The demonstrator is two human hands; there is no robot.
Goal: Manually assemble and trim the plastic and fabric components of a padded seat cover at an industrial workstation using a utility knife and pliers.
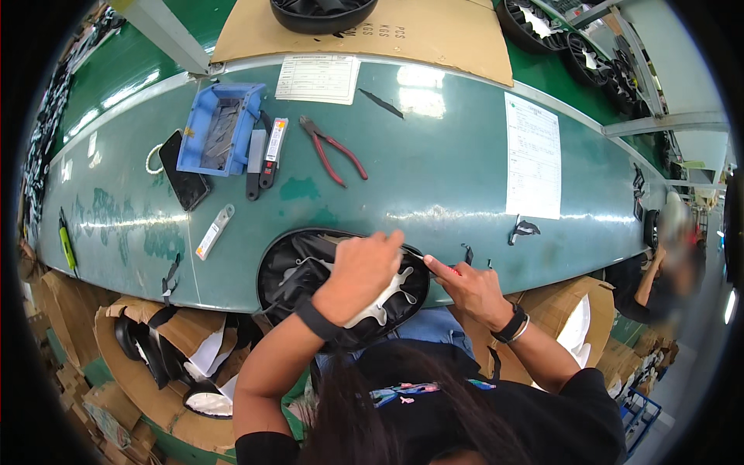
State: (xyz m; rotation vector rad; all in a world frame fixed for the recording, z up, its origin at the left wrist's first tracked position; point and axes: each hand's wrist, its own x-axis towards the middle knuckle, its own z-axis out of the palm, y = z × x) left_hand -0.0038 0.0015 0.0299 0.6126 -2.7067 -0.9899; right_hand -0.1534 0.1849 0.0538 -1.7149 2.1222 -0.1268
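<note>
A black oval padded shell (pixel 273 267) rests at the near edge of the green table, against my lap. Inside it lie folds of black material and a white bracket-like piece (pixel 377 308) with several arms. My left hand (pixel 364 271) is closed above the shell's far side, its fingers pinched; what they hold is hidden. Just past the right rim, my right hand (pixel 474 293) grips a slim tool (pixel 454 270) with a red handle. Its thin tip points left at the shell's rim, close to my left fingertips.
Red-handled cutting pliers (pixel 332 149), a blue bin (pixel 253 103) of dark strips, utility knives (pixel 273 151) and a phone (pixel 184 174) lie farther back. Paper sheets (pixel 533 159) are on the table. Cardboard boxes (pixel 151 387) stand below the near edge. Another person (pixel 647 283) sits at far right.
</note>
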